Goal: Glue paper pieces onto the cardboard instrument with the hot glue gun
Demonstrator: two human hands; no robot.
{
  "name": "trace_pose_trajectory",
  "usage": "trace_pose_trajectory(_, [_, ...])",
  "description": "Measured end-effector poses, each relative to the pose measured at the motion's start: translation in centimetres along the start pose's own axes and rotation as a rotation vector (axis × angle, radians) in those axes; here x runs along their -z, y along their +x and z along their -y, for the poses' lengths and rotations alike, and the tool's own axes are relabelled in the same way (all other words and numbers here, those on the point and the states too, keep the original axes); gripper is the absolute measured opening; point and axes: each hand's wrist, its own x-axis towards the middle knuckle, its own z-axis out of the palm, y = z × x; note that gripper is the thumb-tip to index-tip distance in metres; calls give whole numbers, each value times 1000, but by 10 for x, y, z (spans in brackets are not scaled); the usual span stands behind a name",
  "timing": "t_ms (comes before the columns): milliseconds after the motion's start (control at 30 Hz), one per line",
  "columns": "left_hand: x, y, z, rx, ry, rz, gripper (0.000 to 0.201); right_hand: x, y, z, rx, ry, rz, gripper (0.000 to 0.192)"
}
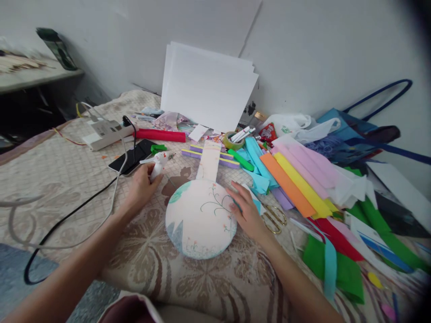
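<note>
Gluing stage on my paper fan, glue gun in hand, fan pinned flat.

The round painted fan lies flat on the patterned bedcover in front of me, its long handle pointing away toward the purple strips; I judge I am between glue passes, and the next move calls for bringing the nozzle to the fan without letting it shift. My right hand lies on the fan's right edge, fingers nearly straight and spread, pressing down, grasping nothing. My left hand is curled closed around the small white glue gun, just left of the fan, beside the phone. Scissors lie near my right wrist.
</note>
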Motion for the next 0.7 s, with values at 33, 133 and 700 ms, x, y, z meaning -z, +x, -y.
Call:
trace_pose_trajectory(33, [0, 0, 0, -2, -12, 3, 38, 1, -1, 0, -18, 9, -23, 42])
trace_pose_trajectory(133, [0, -1, 2, -7, -46, 11, 43, 5, -8, -3, -56, 27, -73, 40])
trace_pose_trajectory(700, [10, -2, 1, 78, -41, -13, 32, 18, -4, -3, -103, 80, -180, 33])
